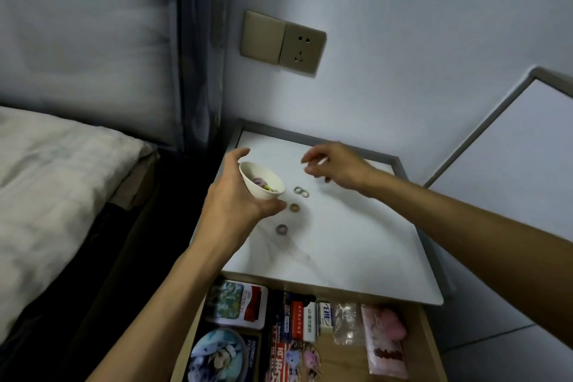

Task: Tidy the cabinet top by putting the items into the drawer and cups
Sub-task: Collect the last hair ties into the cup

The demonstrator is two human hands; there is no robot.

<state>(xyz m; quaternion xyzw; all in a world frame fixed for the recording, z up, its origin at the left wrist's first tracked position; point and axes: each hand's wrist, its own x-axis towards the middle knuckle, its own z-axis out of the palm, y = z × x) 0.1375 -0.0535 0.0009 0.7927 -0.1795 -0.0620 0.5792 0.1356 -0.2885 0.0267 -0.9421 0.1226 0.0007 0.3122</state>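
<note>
Just inside the cabinet top (356, 242) left edge, left hand (231, 205) grips cup (262, 180).

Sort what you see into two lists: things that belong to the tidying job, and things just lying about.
Job: left hand, white cup, right hand, loose hair ties, cabinet top, open drawer.
Lying about: wall socket, bed, white panel.
</note>
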